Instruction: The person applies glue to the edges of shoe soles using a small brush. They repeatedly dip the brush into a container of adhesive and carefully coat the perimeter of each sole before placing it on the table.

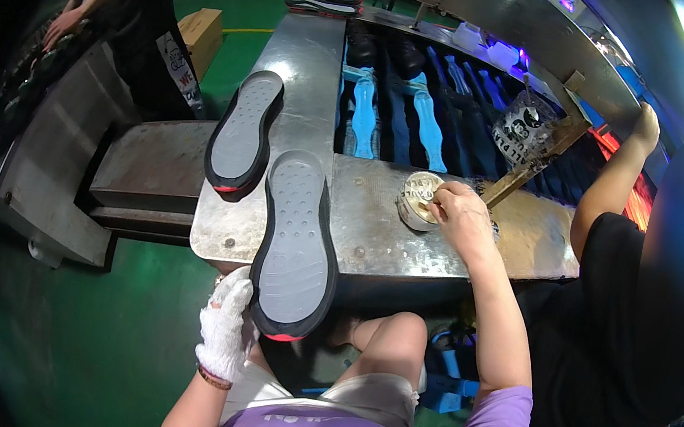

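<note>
My left hand [227, 325], in a white knit glove, grips the left edge of a shoe sole [297, 246]. This sole has a grey inner face, a black rim and a red patch at its near end, which juts past the table's front edge. A second sole [245, 127] of the same kind lies just beyond it to the left. My bare right hand [464, 219] is closed over a small white tub [419, 191] with pale stuff on its inside. Its fingers pinch at the tub's right rim; what they hold is hidden.
Blue shoe forms [364, 113] rest on a dark conveyor behind the metal table [389, 250]. More soles [325, 4] are stacked at the far end. A printed container [528, 126] stands by a wooden bar [530, 165]. One person [151, 24] stands at left, another in black [602, 334] close at right.
</note>
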Motion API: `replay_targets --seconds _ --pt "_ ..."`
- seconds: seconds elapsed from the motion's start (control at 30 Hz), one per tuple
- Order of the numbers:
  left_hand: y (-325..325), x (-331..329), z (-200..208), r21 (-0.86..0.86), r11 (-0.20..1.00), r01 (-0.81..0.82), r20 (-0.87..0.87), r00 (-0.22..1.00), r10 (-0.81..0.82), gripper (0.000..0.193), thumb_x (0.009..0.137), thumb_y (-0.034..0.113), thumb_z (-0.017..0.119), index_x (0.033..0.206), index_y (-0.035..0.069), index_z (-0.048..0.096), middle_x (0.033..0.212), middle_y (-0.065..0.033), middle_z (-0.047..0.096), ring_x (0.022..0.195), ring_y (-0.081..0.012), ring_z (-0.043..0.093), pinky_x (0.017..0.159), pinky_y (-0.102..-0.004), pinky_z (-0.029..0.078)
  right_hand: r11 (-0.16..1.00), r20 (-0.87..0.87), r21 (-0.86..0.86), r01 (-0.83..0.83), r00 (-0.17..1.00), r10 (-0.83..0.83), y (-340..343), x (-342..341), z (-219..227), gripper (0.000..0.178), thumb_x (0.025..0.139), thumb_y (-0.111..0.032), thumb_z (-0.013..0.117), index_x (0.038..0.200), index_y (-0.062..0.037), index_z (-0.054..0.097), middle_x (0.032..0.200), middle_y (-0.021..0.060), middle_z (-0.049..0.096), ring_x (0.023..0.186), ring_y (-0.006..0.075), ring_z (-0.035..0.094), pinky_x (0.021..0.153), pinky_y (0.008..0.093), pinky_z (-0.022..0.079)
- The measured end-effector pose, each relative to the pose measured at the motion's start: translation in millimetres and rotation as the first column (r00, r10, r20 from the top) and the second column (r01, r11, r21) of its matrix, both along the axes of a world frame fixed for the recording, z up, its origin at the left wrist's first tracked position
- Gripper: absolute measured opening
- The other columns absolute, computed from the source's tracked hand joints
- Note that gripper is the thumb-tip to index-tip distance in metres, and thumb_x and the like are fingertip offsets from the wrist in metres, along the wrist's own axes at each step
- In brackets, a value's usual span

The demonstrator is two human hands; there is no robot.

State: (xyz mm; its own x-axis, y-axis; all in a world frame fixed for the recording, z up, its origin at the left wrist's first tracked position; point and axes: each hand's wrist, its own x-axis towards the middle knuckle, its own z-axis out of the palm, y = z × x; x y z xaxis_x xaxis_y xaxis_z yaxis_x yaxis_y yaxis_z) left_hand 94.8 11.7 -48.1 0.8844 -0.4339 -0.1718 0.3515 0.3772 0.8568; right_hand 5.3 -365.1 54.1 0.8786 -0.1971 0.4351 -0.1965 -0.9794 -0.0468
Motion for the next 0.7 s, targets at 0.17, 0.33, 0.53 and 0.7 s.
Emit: replay_targets --seconds 0.17,0.33,0.53,0.7 --pt "-27 8 35 -0.306 0.951 0.042 -0.367 0.916 -0.159 0.029 0.099 0.013 0.058 0.124 -0.002 0.059 0.116 -0.0123 0.067 0.099 -0.0248 0.068 0.088 -0.0394 0.059 0.992 0.019 -0.119 -0.039 0.999 0.042 -2 -9 -6 0.009 0.08 -0.008 0.073 0.084 -0.0014 0.068 0.098 0.0102 0.067 0.092 0.0308 0.064 0.082 0.0395 0.052" --pt "-33 20 6 -0.165 0.972 0.168 -0.261 0.943 -0.207 0.022 0.094 0.011 0.062 0.114 0.001 0.063 0.106 -0.0101 0.067 0.093 -0.0212 0.067 0.085 -0.0342 0.057 0.986 0.098 -0.156 -0.061 0.992 0.077 -4 -15 -14 0.01 0.079 -0.007 0.074 0.084 -0.0019 0.067 0.098 0.0108 0.067 0.089 0.0308 0.065 0.079 0.0399 0.054" --pt "-38 -7 22 -0.241 0.947 0.212 -0.201 0.944 -0.262 0.038 0.089 0.003 0.063 0.127 -0.001 0.058 0.114 -0.0098 0.067 0.101 -0.0193 0.066 0.088 -0.0345 0.055 0.998 0.341 -0.019 0.053 0.939 -0.043 10 -37 -13 0.009 0.081 -0.006 0.073 0.087 -0.0025 0.067 0.105 0.0147 0.068 0.093 0.0337 0.066 0.081 0.041 0.054" --pt "-38 -42 49 -0.022 1.0 -0.022 0.086 0.996 0.024 0.054 0.088 0.001 0.067 0.138 0.003 0.048 0.121 -0.0059 0.064 0.103 -0.0135 0.06 0.085 -0.0267 0.05 0.972 0.479 0.233 0.018 0.868 -0.131 68 -66 -1 0.01 0.08 -0.002 0.075 0.085 0.0007 0.066 0.102 0.0163 0.069 0.09 0.0323 0.068 0.078 0.0367 0.054"
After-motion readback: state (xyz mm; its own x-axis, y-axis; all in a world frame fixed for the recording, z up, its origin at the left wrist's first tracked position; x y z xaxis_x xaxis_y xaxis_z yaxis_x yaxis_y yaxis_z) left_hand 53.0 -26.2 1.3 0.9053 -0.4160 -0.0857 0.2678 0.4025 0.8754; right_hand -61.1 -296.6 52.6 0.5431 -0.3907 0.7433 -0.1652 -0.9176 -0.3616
